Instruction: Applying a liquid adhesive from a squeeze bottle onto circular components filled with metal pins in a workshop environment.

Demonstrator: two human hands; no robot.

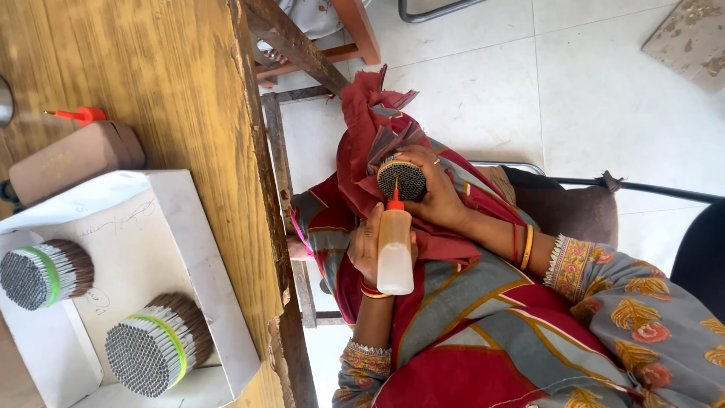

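— Head view first: what does the right hand (442, 198) have?

— It is wrapped around a round bundle of thin dark sticks (402, 180), the cut ends facing the camera. The bundle sits over the person's lap, well clear of the yellow-brown wooden table (151, 60) and just off its edge side.

— And the left hand (368, 245)?

— Closed around a small translucent plastic squeeze bottle with a red pointed nozzle (395, 253). The nozzle tip meets the lower rim of the bundle's end face.

— What lies around the bundle?

— A dark red cloth (361, 143) bunches up behind it, on the side nearer the table. Orange and red bangles (522, 246) ring the right wrist, farther from the table.

— And on the table itself?

— A shallow white cardboard box (189, 219) rests near the edge. Inside it lie two more stick bundles, each on its side with a green band: one grey-tipped bundle (45, 272) deep in from the edge, the other banded bundle (158, 344) closer to the edge. Beside the box lies a brown rounded case (75, 159), and just past that a loose red nozzle cap (83, 115).

— Beyond the table?

— Pale floor tiles (604, 91), with the person's patterned grey and red clothing (483, 317) filling the space between.
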